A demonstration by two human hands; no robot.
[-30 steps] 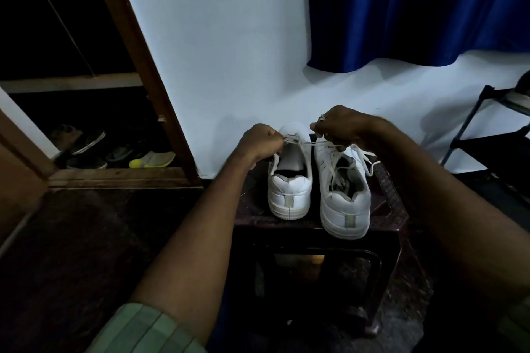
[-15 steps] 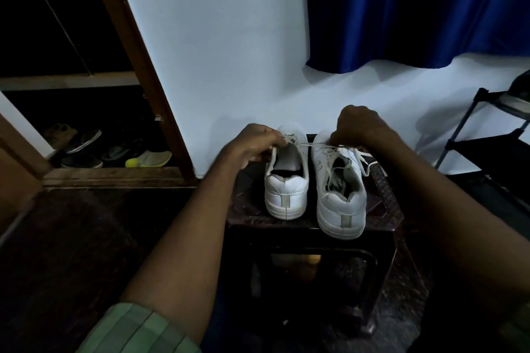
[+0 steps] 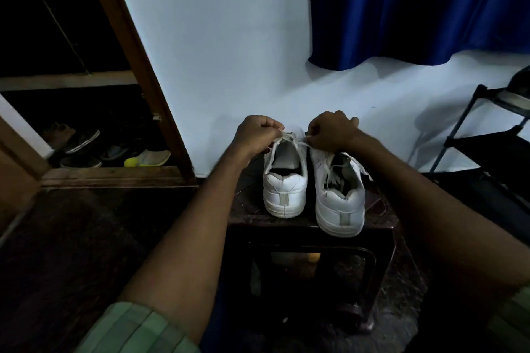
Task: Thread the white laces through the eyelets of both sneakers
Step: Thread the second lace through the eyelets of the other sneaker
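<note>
A dim room with a white wall [image 3: 229,51] and a blue curtain [image 3: 415,6] is seen behind a dark stool [image 3: 381,209], on which two white sneakers are stood side by side, heels toward the camera. Over the left sneaker [image 3: 284,189], a white lace [image 3: 289,139] appears to be pinched at its ends by the curled left hand [image 3: 258,135] and right hand [image 3: 332,132], though the fingertips are blurred. Loose lacing is seen in the right sneaker [image 3: 339,203].

Two white sneakers are standing side by side, heels toward the viewer. The left sneaker [image 3: 284,192] is lying just below the grip, its lace [image 3: 286,137] being pinched taut; the right sneaker [image 3: 338,203], loosely laced, is sitting beside.
</note>
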